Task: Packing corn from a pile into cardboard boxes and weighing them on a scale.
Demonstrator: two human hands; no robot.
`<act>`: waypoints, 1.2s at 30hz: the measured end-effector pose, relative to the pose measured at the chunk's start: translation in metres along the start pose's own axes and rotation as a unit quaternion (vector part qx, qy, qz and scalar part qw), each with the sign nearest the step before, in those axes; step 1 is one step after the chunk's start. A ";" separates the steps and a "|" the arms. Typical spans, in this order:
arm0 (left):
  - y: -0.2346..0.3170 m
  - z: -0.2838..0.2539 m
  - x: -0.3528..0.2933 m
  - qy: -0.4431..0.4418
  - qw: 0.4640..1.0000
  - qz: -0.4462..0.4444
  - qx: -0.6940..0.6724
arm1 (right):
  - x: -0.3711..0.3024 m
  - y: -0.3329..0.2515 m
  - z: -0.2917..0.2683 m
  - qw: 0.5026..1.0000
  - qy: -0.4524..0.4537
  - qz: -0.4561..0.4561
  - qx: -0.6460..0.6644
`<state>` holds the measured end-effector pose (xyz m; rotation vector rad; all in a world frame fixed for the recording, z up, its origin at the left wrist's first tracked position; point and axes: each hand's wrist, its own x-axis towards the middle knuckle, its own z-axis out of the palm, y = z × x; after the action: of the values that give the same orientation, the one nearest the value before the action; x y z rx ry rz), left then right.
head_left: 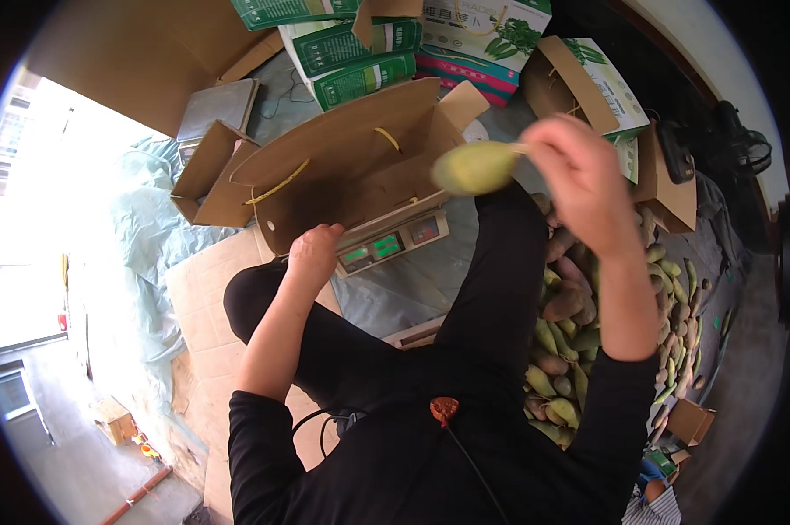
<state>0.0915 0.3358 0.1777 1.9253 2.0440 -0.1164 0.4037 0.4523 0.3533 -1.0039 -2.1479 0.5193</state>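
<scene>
My right hand [579,179] is raised and pinches a green radish [478,168] by its thin end. The radish is blurred and hangs beside the right end of an open brown cardboard box [342,179] with yellow cord handles. My left hand [314,254] has its fingers curled over the box's near edge. The box rests on a digital scale [395,243], whose green-lit display faces me between my knees. By my right leg lies a heap of green and reddish-brown radishes [565,302].
Green and white printed cartons [364,79] are stacked beyond the box, with more open cartons [587,83] to the right. A small open box [211,179] and crumpled clear plastic sheeting [154,254] lie on the left. Flattened cardboard [211,306] covers the floor beside me.
</scene>
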 end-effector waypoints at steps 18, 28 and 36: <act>-0.007 0.004 0.009 0.021 0.998 0.053 -0.036 | -0.004 0.046 0.242 0.969 -0.197 0.025 -0.146; 0.002 0.001 0.011 -0.022 0.997 0.053 -0.055 | -0.090 0.127 0.060 0.977 0.091 0.178 -0.071; -0.002 0.004 0.008 0.007 0.996 0.065 -0.055 | -0.299 0.265 -0.032 0.769 0.039 0.583 -0.260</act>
<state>0.0905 0.3420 0.1712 1.9890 1.8856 0.0392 0.6965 0.3842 0.0877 -2.6264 -1.3420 0.3810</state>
